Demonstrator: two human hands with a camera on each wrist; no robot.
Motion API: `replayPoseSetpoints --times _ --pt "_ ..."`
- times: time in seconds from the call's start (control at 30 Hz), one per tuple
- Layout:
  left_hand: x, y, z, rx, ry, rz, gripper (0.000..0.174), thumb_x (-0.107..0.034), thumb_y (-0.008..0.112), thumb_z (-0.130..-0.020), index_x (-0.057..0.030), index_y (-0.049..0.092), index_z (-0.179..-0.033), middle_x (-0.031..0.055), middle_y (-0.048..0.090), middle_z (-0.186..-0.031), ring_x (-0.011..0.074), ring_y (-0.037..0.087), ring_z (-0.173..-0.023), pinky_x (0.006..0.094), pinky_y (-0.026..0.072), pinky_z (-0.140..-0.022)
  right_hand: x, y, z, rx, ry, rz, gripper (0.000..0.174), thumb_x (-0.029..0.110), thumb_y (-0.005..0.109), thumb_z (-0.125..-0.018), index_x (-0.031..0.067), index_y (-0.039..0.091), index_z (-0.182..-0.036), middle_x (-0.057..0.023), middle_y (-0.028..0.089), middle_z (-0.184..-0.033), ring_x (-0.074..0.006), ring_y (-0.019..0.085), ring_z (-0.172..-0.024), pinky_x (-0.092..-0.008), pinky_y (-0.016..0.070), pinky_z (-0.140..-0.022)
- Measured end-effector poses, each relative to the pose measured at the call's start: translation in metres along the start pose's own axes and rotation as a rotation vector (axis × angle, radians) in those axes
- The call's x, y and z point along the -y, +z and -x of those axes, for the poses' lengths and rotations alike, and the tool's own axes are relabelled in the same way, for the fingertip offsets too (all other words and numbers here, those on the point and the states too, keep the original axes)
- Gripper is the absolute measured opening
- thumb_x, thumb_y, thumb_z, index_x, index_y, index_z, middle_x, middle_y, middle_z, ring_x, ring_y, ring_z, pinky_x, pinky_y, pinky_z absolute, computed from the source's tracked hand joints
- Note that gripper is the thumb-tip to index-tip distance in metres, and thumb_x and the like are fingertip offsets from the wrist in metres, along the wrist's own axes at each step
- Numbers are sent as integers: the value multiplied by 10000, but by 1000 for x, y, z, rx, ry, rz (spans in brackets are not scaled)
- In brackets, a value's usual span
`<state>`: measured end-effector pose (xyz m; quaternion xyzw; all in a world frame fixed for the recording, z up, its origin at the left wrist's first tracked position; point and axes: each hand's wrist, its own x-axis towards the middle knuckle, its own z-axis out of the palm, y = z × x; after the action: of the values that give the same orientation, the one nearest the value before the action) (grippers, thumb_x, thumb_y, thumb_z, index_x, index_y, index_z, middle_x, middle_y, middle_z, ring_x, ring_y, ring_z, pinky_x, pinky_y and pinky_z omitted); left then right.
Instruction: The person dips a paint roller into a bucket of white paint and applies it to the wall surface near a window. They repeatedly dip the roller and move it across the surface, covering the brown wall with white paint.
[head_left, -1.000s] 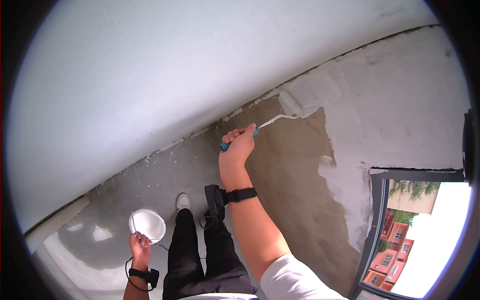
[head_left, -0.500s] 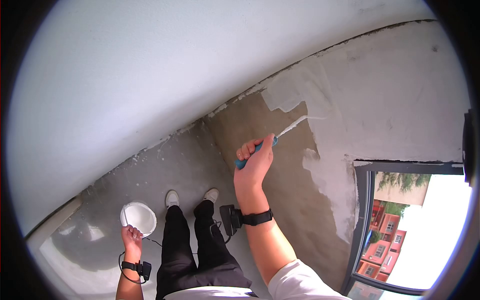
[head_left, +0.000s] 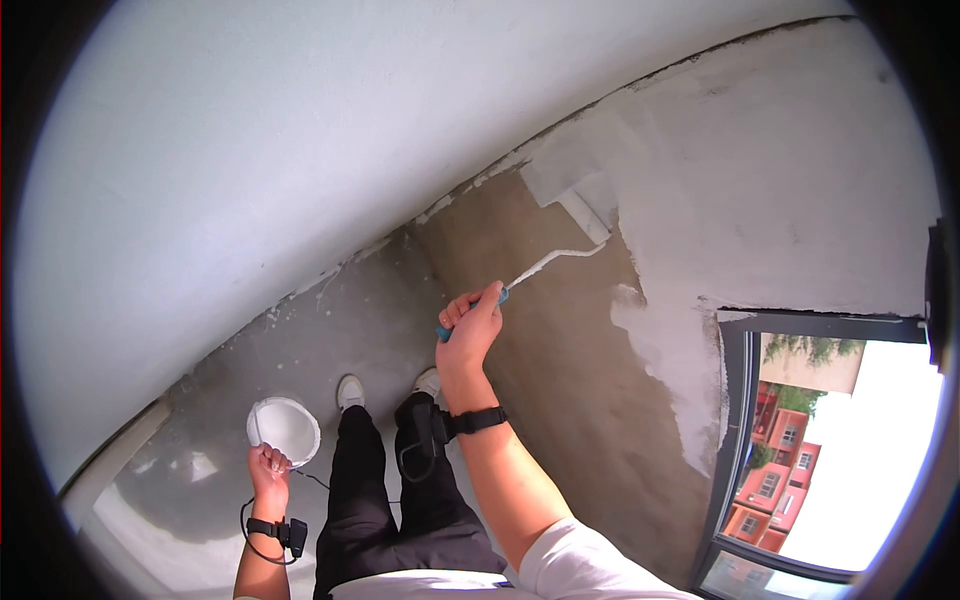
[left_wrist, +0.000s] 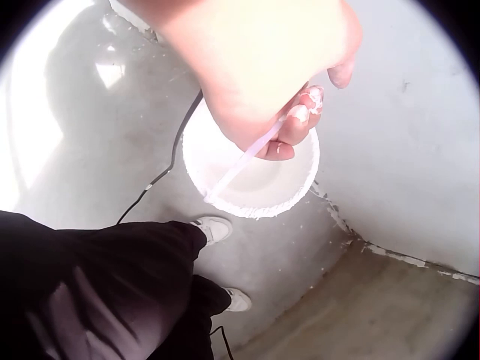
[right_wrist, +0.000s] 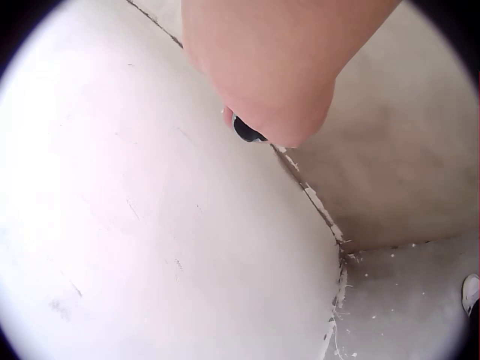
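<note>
My right hand (head_left: pixel 470 325) grips the blue handle of a paint roller (head_left: pixel 583 216). The roller's white sleeve lies against the wall, at the border between fresh white paint and the bare brown patch (head_left: pixel 560 330). In the right wrist view, only the dark butt of the roller handle (right_wrist: pixel 247 130) shows under the hand. Low on the left, my left hand (head_left: pixel 268 470) holds a white paint bucket (head_left: pixel 312 432) by its thin handle (left_wrist: pixel 244 161). White paint smears the left fingertips (left_wrist: pixel 300 114), and the bucket hangs below them.
A grey-framed window (head_left: pixel 735 400) stands at the right of the painted wall. A pale wall (head_left: pixel 250 180) fills the upper left, meeting the brown one at a corner. Paint spots dot the grey floor (head_left: pixel 290 345) near the white shoes (head_left: pixel 351 392). A black cable (left_wrist: pixel 174 150) runs past the bucket.
The roller went right onto the white-painted area, then came back left to the brown patch's edge with my right hand. The left hand still holds the bucket.
</note>
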<state>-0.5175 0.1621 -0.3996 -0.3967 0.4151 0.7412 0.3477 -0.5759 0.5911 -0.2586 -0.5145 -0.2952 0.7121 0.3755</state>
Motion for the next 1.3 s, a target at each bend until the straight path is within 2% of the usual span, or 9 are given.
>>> replayPoseSetpoints --times 0.17,0.3,0.63,0.77,1.0,1.3 --pt "-4 -1 -3 55 31 -1 289 -305 515 -930 -168 389 -709 -38 325 -553 113 325 -511 299 343 -591 -12 -14 0 -54 74 -13 412 438 480 -1062 112 392 -827 -2 343 -651 -111 310 -526 -287 283 -475" --pt "-9 -2 -3 46 17 8 280 -305 514 -928 -174 391 -714 -42 325 -555 113 322 -512 295 345 -603 5 -13 10 -73 76 52 400 427 486 -1060 112 390 -834 -1 341 -656 -108 308 -526 -286 281 -475" --pt "-4 -1 -11 79 5 -36 267 -289 497 -925 -175 381 -713 -39 313 -556 108 319 -523 302 354 -617 94 81 40 140 -125 110 401 411 485 -1060 101 381 -827 -5 348 -668 -106 317 -538 -284 292 -492" --pt "-2 -2 -14 67 -17 -17 256 -285 499 -922 -175 389 -720 -36 317 -554 110 325 -520 302 359 -619 86 77 29 142 -149 131 407 414 483 -1059 101 377 -820 -6 354 -670 -106 321 -539 -286 294 -492" --pt "-1 13 -10 49 -28 -19 261 -291 510 -920 -166 397 -721 -36 320 -560 112 338 -524 306 361 -608 18 12 2 -32 -79 216 430 433 483 -1057 106 369 -802 9 331 -643 -105 312 -515 -291 287 -463" --pt "-1 4 -9 48 13 23 263 -300 518 -924 -167 399 -731 -35 331 -577 114 326 -524 298 350 -602 -18 -17 -11 -135 -10 248 439 433 483 -1053 105 362 -788 8 346 -622 -109 325 -503 -292 293 -463"
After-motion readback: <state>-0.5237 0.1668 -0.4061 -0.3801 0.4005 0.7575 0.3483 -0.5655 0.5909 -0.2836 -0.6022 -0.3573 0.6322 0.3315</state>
